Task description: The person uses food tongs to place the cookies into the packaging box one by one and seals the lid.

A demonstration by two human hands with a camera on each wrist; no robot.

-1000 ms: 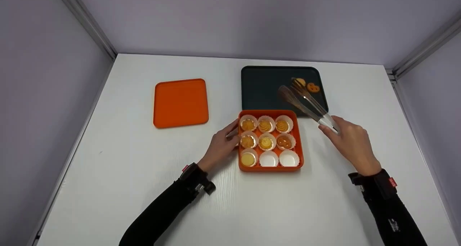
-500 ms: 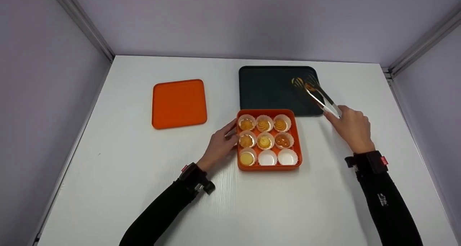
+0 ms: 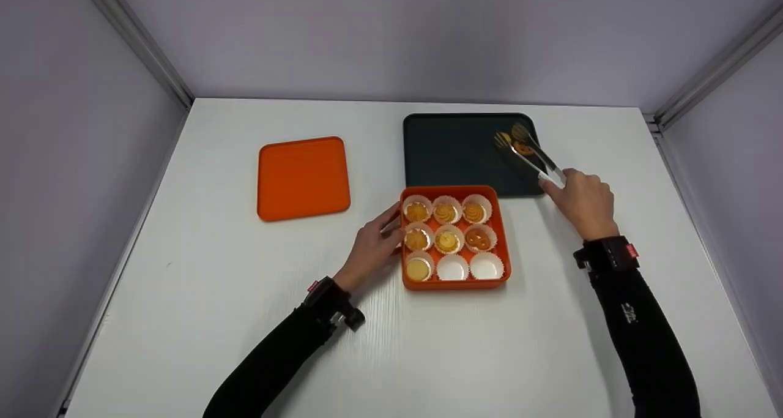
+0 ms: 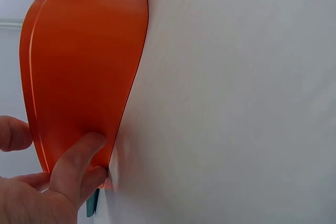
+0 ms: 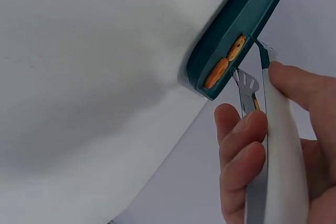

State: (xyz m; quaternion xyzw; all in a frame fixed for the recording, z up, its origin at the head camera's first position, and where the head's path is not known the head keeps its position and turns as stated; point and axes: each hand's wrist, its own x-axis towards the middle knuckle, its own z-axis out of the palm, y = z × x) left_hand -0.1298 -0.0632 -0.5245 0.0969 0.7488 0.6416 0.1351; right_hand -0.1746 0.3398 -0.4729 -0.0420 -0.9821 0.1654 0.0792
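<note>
An orange square box [image 3: 456, 285] stands on the white table, filled with rows of white paper cups. Several cups hold cookies [image 3: 448, 241]; the front middle cup [image 3: 452, 268] and front right cup [image 3: 487, 266] show only white inside. My left hand [image 3: 372, 246] holds the box by its left wall, fingers against the outer side in the left wrist view. My right hand [image 3: 582, 202] grips tongs [image 5: 283, 166] by the handle. Their slotted tips are apart, over a round cookie [image 5: 237, 48] and a pretzel-shaped cookie [image 5: 216, 73] on a dark green tray [image 3: 452, 155].
The dark green tray lies right behind the box, partly hidden by its back edge. A flat orange square lid or tray [image 3: 303, 179] lies to the left. Pale walls [image 3: 391, 44] enclose the table's back and sides.
My right hand has moved forward and a little left, bringing the tong tips over the cookies at the tray's right side. The left hand and the box stay in place.
</note>
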